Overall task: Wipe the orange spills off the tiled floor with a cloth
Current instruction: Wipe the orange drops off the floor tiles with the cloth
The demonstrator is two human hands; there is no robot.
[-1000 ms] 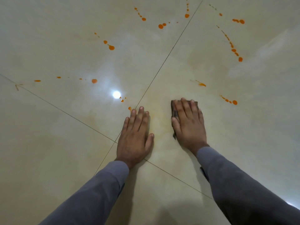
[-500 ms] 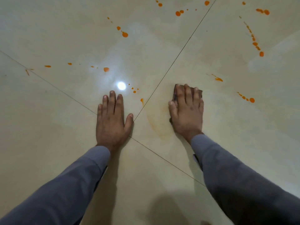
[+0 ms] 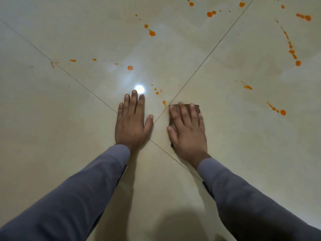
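Floor [image 3: 225, 153]: large cream tiles, glossy, smooth, polished enough to mirror lamp as bright glare spot [image 3: 139, 88]; thin dark grout lines [image 3: 83, 84] between tiles. Orange spills [image 3: 152, 33]: wet-looking, opaque, shiny drops and streaks. Cloth [image 3: 196, 108] under right hand [image 3: 188, 129]: dark brown fabric, matt, soft-looking. Sleeves [image 3: 78, 197]: grey woven fabric, matt, smooth, lightly creased.

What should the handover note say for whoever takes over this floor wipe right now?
Left hand: flat on the tile, holds nothing.
Right hand: pressed flat on the dark cloth, just right of the grout line.
Done: faint orange smear around the cloth suggests some wiping.
Left: small drop beside the cloth, drops ahead, trail to the right, and more farther out.
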